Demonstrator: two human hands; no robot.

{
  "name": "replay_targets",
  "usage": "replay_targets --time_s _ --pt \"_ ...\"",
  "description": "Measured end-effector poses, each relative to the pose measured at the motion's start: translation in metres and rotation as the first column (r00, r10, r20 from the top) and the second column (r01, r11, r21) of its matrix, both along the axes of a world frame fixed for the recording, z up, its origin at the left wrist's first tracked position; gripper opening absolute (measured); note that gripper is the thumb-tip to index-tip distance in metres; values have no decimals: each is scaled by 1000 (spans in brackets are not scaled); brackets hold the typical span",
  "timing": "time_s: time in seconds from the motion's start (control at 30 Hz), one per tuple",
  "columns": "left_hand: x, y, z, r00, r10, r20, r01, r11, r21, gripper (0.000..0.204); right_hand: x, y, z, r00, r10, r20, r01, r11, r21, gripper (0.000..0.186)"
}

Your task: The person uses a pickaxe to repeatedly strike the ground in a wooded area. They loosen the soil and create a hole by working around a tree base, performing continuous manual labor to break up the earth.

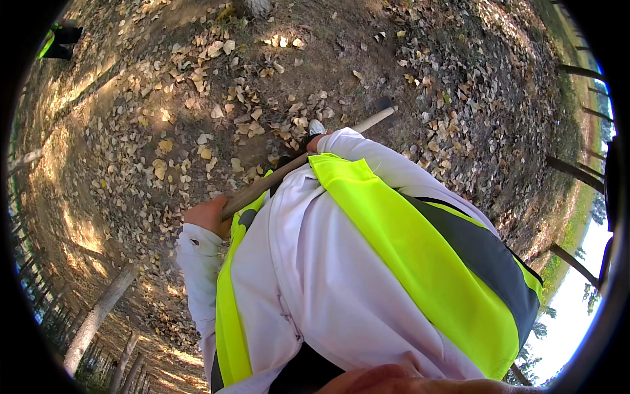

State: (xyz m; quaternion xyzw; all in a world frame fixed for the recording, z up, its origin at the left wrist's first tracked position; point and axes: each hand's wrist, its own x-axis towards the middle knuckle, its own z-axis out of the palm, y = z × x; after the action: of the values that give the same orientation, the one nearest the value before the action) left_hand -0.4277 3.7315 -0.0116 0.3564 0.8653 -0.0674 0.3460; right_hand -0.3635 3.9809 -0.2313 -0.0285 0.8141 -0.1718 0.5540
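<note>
A long pale wooden handle [262, 186] slants across the front of my body, rising from lower left to upper right. Near its upper right end sits a dark flat blade [383, 103], so it looks like a hoe. My left hand [208, 215] is closed around the lower left end of the handle, by my hip. Farther up the shaft, my right hand [317, 142] grips it too, partly covered by its white sleeve. The tip of a white shoe [316, 127] shows just beyond the right hand.
Brown soil strewn with dry leaves [216, 111] surrounds me. Tree trunks stand at the lower left [98, 318] and along the right [576, 173]. Another person in dark trousers and a bright vest [60, 41] is at the far upper left. A trunk base [257, 6] stands ahead.
</note>
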Motion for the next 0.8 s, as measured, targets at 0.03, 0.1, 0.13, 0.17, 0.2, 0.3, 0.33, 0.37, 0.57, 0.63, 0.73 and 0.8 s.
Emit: replay_targets --time_s 0.03,0.1,0.13,0.17,0.2,0.3,0.33,0.37,0.57,0.63,0.73,0.8 --pt "-2 3 -6 999 24 25 -24 1000 9 25 -2 9 5 1000 11 8 -11 1000 19 31" --pt "-3 20 -17 995 63 81 -61 998 -35 25 -4 34 9 1000 27 16 -28 997 66 32" --pt "-2 24 -30 993 67 96 -64 997 -37 25 -5 42 10 999 33 13 -34 997 76 32" --pt "-1 27 -37 991 71 110 -67 997 -38 25 -8 49 12 999 44 9 -44 996 82 32" --pt "0 30 -38 989 76 123 -72 997 -37 25 -8 57 11 999 43 7 -43 995 90 32" --pt "1 38 -31 982 106 156 -100 994 -48 26 -13 57 3 999 39 -24 -37 995 88 32" --pt "0 38 -24 974 154 167 -142 987 -79 26 -18 51 -2 998 53 -40 -50 996 73 32" --pt "1 35 -13 963 204 176 -186 976 -111 27 -23 41 -5 996 68 -50 -65 997 51 32" --pt "-5 15 25 989 144 29 -140 985 -102 27 -38 -3 -8 982 109 -155 -135 976 -169 36" --pt "-9 21 40 985 170 0 -169 979 -113 27 -44 -8 -7 982 93 -167 -122 977 -174 37" --pt "-20 17 37 986 169 -15 -169 984 -50 26 -45 -11 -12 981 49 -188 -82 982 -168 39" --pt "-20 16 27 983 184 13 -184 983 -25 27 -45 -7 -18 985 75 -155 -97 985 -139 39"
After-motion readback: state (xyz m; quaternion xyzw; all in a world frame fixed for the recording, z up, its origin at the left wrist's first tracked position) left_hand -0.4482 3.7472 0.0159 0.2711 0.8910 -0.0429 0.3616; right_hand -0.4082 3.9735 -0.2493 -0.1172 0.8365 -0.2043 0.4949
